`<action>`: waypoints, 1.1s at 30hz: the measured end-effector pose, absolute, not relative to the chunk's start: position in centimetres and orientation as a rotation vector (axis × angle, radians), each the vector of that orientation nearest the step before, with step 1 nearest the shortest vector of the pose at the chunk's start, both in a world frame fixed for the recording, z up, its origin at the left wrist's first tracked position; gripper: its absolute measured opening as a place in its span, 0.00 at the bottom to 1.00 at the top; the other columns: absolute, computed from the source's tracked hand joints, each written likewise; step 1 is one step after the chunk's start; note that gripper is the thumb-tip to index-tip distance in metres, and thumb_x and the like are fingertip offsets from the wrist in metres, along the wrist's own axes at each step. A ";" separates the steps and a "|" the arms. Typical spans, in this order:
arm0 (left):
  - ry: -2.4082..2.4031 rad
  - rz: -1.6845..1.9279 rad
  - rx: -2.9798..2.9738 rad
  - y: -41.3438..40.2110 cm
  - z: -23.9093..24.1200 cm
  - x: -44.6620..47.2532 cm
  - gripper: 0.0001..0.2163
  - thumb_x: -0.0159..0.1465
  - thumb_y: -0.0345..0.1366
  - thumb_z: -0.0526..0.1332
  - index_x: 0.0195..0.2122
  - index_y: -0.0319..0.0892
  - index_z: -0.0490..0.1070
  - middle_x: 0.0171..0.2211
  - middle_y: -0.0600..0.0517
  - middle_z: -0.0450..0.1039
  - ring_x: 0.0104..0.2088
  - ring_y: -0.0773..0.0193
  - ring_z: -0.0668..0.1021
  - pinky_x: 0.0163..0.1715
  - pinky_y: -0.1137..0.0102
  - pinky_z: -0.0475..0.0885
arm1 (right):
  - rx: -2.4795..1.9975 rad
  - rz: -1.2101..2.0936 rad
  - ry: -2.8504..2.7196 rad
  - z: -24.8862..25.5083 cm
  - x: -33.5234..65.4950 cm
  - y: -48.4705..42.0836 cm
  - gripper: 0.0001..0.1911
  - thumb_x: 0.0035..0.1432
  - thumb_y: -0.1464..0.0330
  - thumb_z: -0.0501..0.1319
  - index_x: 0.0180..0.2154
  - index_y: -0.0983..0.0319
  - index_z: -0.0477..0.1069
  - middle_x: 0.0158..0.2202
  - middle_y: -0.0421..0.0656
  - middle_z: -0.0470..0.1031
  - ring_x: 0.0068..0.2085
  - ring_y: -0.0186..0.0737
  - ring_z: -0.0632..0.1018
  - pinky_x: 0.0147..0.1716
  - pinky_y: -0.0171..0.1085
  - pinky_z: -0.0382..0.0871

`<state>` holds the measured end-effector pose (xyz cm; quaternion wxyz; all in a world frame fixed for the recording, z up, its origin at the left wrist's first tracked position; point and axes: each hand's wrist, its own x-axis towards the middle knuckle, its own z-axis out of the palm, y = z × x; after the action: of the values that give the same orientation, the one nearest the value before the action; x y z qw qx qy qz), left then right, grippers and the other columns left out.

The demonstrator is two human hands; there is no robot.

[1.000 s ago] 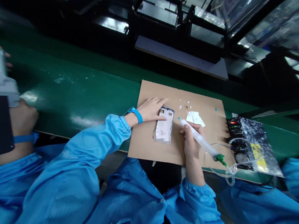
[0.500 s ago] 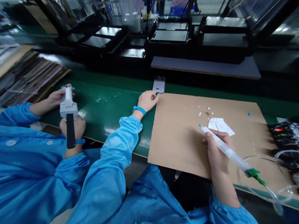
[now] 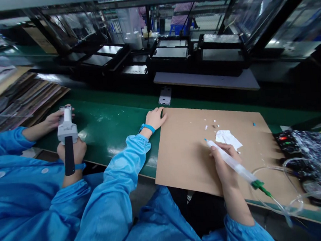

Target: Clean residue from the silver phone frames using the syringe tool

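My right hand (image 3: 222, 163) is closed around a clear syringe dispenser (image 3: 233, 163), whose blue tip hovers just above a brown cardboard sheet (image 3: 185, 152). A green fitting and clear tube (image 3: 271, 197) trail from its back end. My left hand (image 3: 155, 118) rests at the sheet's far left corner, fingers loosely spread and holding nothing. A silver phone frame (image 3: 165, 96) lies on the green conveyor belt (image 3: 112, 121) a little beyond that hand, apart from it.
A crumpled white tissue (image 3: 228, 137) and small scraps lie on the cardboard. A speckled control box (image 3: 315, 152) with lit lamps sits at the right. At the left, a co-worker in blue holds a grey tool (image 3: 66, 130). Black trays (image 3: 171, 54) line the far side.
My left hand slid the phone frame off the cardboard onto the belt, let go and drew back. My right hand kept the syringe. The view lifted.
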<state>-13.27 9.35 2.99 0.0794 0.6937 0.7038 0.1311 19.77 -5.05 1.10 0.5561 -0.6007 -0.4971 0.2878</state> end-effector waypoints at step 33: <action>1.953 0.383 2.172 9.6 2.6 -12.8 0.27 0.84 0.51 0.65 0.76 0.41 0.75 0.68 0.36 0.84 0.70 0.41 0.83 0.70 0.53 0.73 | -1.682 0.567 -1.185 -1.6 28.7 -6.3 0.37 0.48 0.36 0.82 0.52 0.49 0.92 0.55 0.54 0.92 0.58 0.74 0.89 0.71 0.74 0.76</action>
<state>-12.76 9.63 2.64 0.0976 0.7338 0.6598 0.1295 28.75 -6.31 -1.58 0.4828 -0.6902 -0.4863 0.2325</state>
